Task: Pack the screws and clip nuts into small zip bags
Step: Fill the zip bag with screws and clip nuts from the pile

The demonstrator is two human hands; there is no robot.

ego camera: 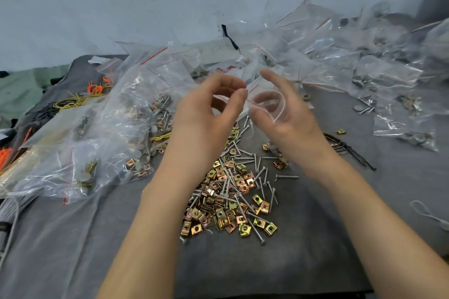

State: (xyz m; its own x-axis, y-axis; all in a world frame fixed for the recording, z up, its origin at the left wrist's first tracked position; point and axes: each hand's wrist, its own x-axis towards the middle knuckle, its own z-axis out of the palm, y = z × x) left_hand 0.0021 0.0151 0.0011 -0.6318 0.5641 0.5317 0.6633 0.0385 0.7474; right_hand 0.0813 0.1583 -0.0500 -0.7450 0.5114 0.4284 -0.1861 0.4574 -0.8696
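A small clear plastic zip bag (pixel 267 102) is pinched open between the left hand (pixel 209 109) and right hand (pixel 286 109), above the heap of silver screws (pixel 286 176) and brass-coloured clip nuts (pixel 220 213) on the grey bench (pixel 315 238).

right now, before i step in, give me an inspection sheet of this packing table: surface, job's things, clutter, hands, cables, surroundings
surface: grey cloth covers the table
job's things: loose clip nuts and screws heaped mid-table; small zip bag held above them, looks empty
clutter: filled bags at left; zip bag pile at back right
grippers: left hand pinches the bag's edge; right hand holds it
cables: yellow wires, orange ties, black cable ties, white cord
surroundings: pale marked wall behind
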